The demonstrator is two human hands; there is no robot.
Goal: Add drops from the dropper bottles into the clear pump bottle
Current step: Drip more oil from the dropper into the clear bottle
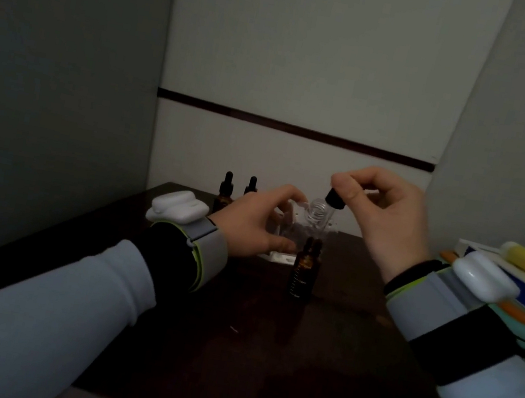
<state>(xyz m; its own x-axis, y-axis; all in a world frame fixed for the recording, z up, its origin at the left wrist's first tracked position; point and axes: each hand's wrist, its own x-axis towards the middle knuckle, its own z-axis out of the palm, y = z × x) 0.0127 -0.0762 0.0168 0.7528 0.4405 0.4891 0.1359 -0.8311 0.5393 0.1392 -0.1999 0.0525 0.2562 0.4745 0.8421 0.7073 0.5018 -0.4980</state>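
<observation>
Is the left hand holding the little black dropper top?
No, the right hand pinches the small black dropper top above the clear plastic bottle, while the left hand holds that bottle.

Right hand (386,219) pinches black dropper (335,200) above clear pump bottle (314,221) gripped by left hand (257,222); amber bottle (305,268) beside.

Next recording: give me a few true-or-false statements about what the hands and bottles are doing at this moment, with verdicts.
1. The right hand pinches a black dropper above the clear pump bottle. True.
2. The left hand lies flat on the table, touching no bottle. False: it holds the clear pump bottle's side.
3. Two capped dropper bottles stand behind the left hand. True.
4. The nearest amber bottle lies on its side. False: it stands upright.
</observation>
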